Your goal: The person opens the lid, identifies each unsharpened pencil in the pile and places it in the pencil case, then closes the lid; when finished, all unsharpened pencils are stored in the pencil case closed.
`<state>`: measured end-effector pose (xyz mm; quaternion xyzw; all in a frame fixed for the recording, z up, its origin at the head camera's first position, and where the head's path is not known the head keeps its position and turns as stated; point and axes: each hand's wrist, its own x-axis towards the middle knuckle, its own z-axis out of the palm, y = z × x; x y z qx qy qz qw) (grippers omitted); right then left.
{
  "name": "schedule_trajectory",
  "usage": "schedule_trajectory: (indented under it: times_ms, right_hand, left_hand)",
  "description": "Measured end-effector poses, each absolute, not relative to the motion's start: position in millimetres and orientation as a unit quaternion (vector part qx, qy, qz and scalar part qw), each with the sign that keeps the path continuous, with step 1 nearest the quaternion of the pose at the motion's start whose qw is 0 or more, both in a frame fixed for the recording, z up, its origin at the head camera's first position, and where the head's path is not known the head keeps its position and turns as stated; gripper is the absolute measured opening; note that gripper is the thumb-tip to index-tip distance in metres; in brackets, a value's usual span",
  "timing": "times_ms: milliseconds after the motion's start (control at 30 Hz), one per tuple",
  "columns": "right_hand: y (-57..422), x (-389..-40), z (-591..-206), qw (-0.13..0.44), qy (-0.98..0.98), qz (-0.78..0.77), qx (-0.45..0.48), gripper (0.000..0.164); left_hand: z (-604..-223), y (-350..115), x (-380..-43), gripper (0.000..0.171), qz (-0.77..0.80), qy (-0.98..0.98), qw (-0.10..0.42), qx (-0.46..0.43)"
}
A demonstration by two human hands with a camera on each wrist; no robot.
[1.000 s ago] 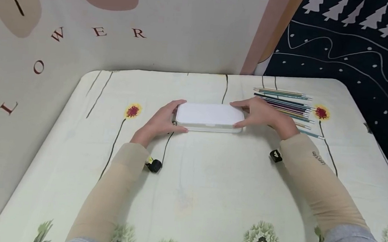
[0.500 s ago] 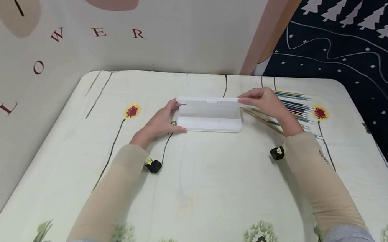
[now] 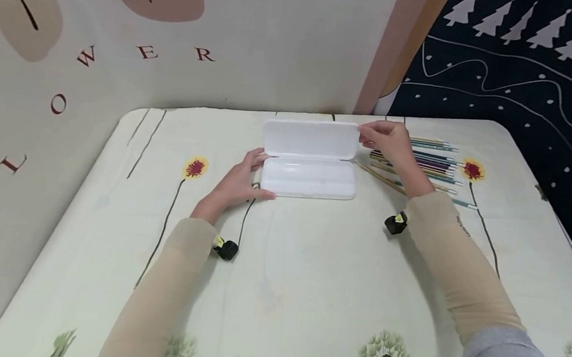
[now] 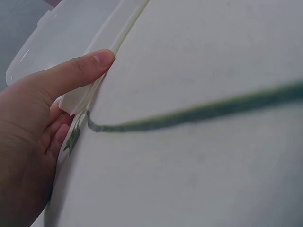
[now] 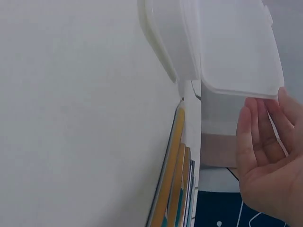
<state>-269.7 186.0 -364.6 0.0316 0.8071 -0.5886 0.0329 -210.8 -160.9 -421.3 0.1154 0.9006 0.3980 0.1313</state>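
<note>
A white plastic pencil case (image 3: 309, 179) lies on the bed-like surface with its lid (image 3: 312, 139) raised upright and its inside bare. My left hand (image 3: 238, 181) grips the case's left end; in the left wrist view the thumb (image 4: 97, 60) lies along the front wall and the other fingers go behind the end. At the lid's right edge, my right hand (image 3: 390, 145) pinches the upper corner. The right wrist view shows that lid corner (image 5: 244, 80) between thumb and fingertips. Several pencils (image 3: 432, 166) lie under and beside the right hand, partly hidden by it.
A flower-printed cloth (image 3: 308, 271) covers the surface. Behind it stands a pale printed wall (image 3: 276, 58), with a dark tree-patterned hanging (image 3: 509, 73) at the right. One yellow pencil (image 5: 175, 142) points its tip at the case's right end.
The lid has swung from closed over the case to upright, lifted back by my right hand, which moved up and away. The left hand has stayed at the left end.
</note>
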Motion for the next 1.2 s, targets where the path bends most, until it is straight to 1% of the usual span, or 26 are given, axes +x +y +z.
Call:
schedule_trajectory:
  times_ms: [167,267,433,633,933,1067,1200]
  right_hand:
    - [182.5,-272.5,-361.2,0.04,0.811,-0.581,0.056,0.037]
    - [186.1,-270.6,-355.3,0.05,0.822,-0.565,0.051,0.038]
    - [200.1,-264.7,-346.5,0.056,0.835,-0.547,0.034,0.037]
    - [221.3,-258.3,-342.8,0.058,0.821,-0.566,0.048,0.039]
    - [252.0,-248.5,-343.8,0.047,0.816,-0.571,0.069,0.035]
    - [268.7,-248.7,-351.2,0.044,0.823,-0.561,0.08,0.036]
    - [293.1,-261.8,-372.7,0.034,0.813,-0.575,0.082,0.038]
  left_hand:
    - [-423.3,-162.0,-211.3,0.117,0.394,0.903,0.129,0.117]
    - [-425.0,-162.9,-211.3,0.117,0.39,0.904,0.129,0.118]
    - [-425.8,-163.4,-211.0,0.117,0.39,0.904,0.124,0.12]
    - [-424.1,-162.1,-210.4,0.115,0.391,0.903,0.124,0.129]
    - [-425.0,-161.0,-210.0,0.113,0.399,0.9,0.127,0.123]
    - [-423.6,-160.9,-209.0,0.112,0.405,0.897,0.132,0.121]
    - [-422.7,-161.3,-209.2,0.111,0.409,0.895,0.132,0.12]
